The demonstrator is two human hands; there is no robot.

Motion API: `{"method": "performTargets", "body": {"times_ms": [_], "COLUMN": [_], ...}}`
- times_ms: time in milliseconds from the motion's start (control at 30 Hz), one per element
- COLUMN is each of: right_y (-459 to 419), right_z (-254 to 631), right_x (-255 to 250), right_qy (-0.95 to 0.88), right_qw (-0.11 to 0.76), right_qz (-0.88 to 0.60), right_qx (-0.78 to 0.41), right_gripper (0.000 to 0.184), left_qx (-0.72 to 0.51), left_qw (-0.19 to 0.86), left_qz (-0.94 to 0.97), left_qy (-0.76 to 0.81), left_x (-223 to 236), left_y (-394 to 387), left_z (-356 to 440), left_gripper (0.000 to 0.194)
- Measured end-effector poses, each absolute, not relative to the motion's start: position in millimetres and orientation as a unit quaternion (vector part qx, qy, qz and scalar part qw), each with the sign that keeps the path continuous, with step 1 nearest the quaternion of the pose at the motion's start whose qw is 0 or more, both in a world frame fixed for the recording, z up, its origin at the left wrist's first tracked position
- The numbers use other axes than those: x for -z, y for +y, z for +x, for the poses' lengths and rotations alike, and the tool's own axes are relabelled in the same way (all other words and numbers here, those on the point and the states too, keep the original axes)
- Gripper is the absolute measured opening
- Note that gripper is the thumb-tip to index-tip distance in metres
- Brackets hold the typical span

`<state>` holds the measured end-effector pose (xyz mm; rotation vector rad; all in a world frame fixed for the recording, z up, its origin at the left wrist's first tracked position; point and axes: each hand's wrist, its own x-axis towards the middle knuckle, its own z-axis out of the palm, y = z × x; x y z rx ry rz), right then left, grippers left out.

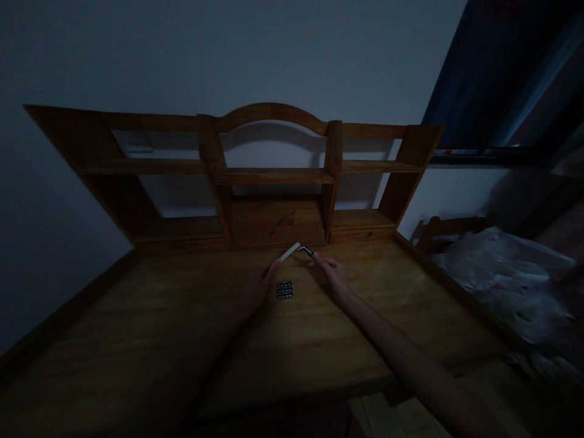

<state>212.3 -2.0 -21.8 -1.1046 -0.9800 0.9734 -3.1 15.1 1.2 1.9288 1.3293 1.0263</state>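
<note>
My left hand (263,278) is closed on the near end of a pale, flat, narrow strip (289,252), which slants up and to the right above the desk. Opposite it, my right hand (329,272) pinches a small dark tool (307,250) with a shiny, bent tip. That tip is close to the strip's upper end; whether they touch I cannot tell in the dim light. Below and between both hands lies a small dark pack (285,290) with rows of light spots, flat on the desktop.
The wooden desktop (191,328) carries a shelf unit (274,176) along its back edge, against the wall. To the right, beyond the desk's raised side edge, clear plastic bags (502,267) are heaped near a wooden chair back (431,230). A dark window (497,91) is above.
</note>
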Motion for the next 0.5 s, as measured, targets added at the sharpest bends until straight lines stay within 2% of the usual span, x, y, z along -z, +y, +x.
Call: {"method": "performTargets", "body": {"times_ms": [100,267,500], "right_y": [-1.3,0.5,4.4], "right_z": [213.3,215.1,221.2], "right_x": [22.1,20.3,20.5], "right_qy": [-0.405,-0.393,-0.385], "right_qw": [0.615,0.610,0.604], "right_qz": [-0.465,-0.436,-0.485], "right_qx": [-0.492,-0.532,-0.501], "right_gripper": [0.043,0.040,0.039], "left_qx": [-0.382,-0.378,-0.375], "left_qw": [0.309,0.329,0.342], "left_qz": [0.718,0.718,0.721], "left_qy": [0.492,0.483,0.472], "left_x": [0.2,9.3,17.7], "left_y": [16.6,23.9,35.8], "left_z": [-3.3,-5.6,-9.9], "left_gripper": [0.054,0.049,0.043]}}
